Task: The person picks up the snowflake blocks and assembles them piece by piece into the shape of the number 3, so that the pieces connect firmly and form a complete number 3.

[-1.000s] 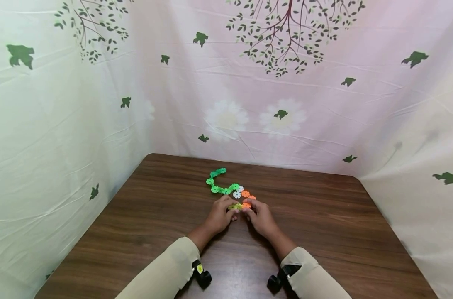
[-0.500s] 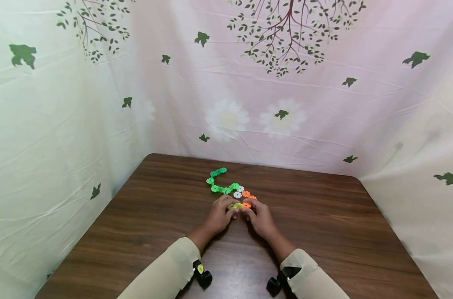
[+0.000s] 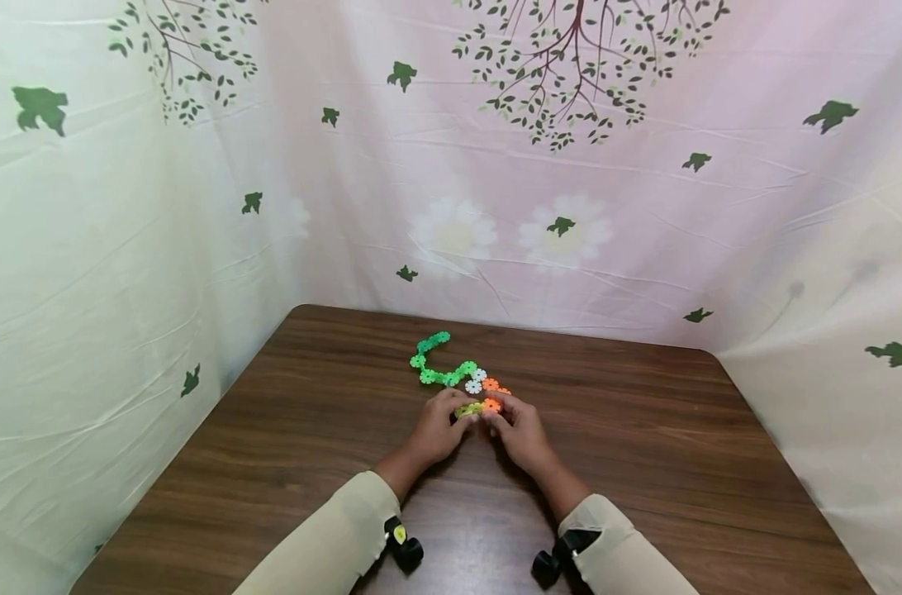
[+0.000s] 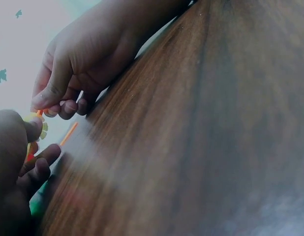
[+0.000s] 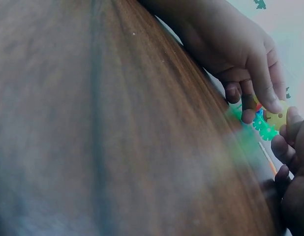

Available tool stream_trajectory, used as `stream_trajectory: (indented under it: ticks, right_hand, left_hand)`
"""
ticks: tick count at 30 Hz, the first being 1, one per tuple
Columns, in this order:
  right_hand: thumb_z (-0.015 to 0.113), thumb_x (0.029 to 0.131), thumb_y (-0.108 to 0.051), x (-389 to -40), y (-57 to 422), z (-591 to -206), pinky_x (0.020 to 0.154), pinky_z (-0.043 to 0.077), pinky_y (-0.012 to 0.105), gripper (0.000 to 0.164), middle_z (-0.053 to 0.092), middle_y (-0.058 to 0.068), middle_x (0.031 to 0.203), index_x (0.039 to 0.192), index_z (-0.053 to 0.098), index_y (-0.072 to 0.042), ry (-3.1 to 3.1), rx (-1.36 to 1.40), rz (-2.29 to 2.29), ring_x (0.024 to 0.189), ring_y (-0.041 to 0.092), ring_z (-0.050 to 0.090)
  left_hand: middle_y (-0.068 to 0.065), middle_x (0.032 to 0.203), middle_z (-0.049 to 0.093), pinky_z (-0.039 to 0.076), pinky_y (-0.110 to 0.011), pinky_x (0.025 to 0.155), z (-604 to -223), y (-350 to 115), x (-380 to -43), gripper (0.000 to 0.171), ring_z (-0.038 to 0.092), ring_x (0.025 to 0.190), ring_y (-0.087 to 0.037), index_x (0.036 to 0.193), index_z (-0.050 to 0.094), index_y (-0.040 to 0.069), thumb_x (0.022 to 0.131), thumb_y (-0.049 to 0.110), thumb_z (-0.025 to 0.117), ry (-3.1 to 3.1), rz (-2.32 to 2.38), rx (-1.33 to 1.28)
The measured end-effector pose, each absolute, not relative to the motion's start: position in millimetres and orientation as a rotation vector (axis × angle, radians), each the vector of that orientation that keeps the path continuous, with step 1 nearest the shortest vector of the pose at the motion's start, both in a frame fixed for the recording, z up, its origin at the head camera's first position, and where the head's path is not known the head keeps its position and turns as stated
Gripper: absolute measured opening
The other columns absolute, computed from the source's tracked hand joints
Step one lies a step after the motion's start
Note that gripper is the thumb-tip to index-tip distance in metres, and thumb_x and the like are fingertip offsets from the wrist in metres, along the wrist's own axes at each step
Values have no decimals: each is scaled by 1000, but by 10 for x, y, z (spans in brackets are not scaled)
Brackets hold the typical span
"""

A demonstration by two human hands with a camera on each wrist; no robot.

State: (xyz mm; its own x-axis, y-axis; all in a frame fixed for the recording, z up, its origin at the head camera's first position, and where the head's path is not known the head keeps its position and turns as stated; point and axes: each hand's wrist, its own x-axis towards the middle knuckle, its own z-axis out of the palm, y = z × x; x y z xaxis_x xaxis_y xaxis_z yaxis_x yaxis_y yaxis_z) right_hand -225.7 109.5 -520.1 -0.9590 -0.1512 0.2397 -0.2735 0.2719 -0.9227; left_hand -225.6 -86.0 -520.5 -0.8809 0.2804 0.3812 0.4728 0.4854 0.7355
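In the head view, my left hand [image 3: 438,426] pinches yellow-green flower-shaped interlocking discs [image 3: 467,410] between thumb and fingers. My right hand [image 3: 521,431] grips an orange flower disc [image 3: 491,406] right beside them, with the fingertips of both hands close together. Beyond the hands, more orange discs [image 3: 491,384], white discs [image 3: 473,386] and green discs [image 3: 427,376] form a winding chain on the table. The right wrist view shows a yellow disc [image 5: 277,119] at the left thumb tip, close to the right fingertips. Fingers partly hide the held discs.
The brown wood-grain table [image 3: 644,463] extends around the hands. A pale cloth [image 3: 451,165] printed with leaves and flowers encloses its back and sides. Each sleeve carries a black wrist camera, one left [image 3: 406,554] and one right [image 3: 546,568].
Both hands stay nearly in place. The orange disc at the right fingertips has tilted slightly and shows more of its face; the far chain lies as before.
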Motion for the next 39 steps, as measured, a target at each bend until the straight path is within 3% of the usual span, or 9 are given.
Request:
stream_trajectory:
  ticks: [7, 14, 28, 35, 39]
  right_hand:
    - [72, 100, 5, -2254, 1082, -5196, 65, 56, 21, 40, 78, 27, 113, 139, 68, 10, -2413, 388, 1835, 68, 8, 63]
    - [69, 100, 10, -2290, 1048, -5186, 66, 57, 19, 36, 78, 32, 115, 137, 68, 13, -2353, 291, 1994, 67, 7, 67]
    - [74, 96, 12, -2287, 1011, -5146, 60, 56, 20, 30, 81, 22, 89, 126, 73, 13, -2364, 219, 2056, 58, 11, 67]
    - [74, 98, 9, -2287, 1046, -5153, 62, 57, 20, 38, 80, 25, 94, 136, 70, 11, -2383, 241, 2054, 61, 11, 67]
    - [75, 96, 11, -2305, 1058, -5166, 64, 58, 21, 44, 78, 27, 97, 140, 67, 11, -2362, 297, 2054, 65, 11, 67]
  left_hand:
    - [-17, 110, 75, 58, -22, 73, -5162, -835, -2228, 14, 73, 75, -18, 106, 83, -2, 105, 1, 69, -2425, -1457, -658]
    - [-24, 111, 76, 59, -18, 63, -5188, -802, -2259, 15, 76, 73, -25, 107, 82, -9, 104, -4, 68, -2360, -1653, -607]
    - [-23, 103, 75, 59, -17, 65, -5201, -796, -2281, 11, 76, 75, -30, 102, 83, -10, 100, -7, 72, -2301, -1597, -656]
    - [-20, 107, 74, 60, -20, 69, -5222, -811, -2298, 12, 74, 78, -22, 101, 82, -6, 102, -5, 70, -2333, -1554, -659]
    - [-15, 112, 74, 62, -27, 80, -5216, -817, -2299, 12, 73, 90, -21, 108, 81, 0, 103, -2, 70, -2381, -1504, -633]
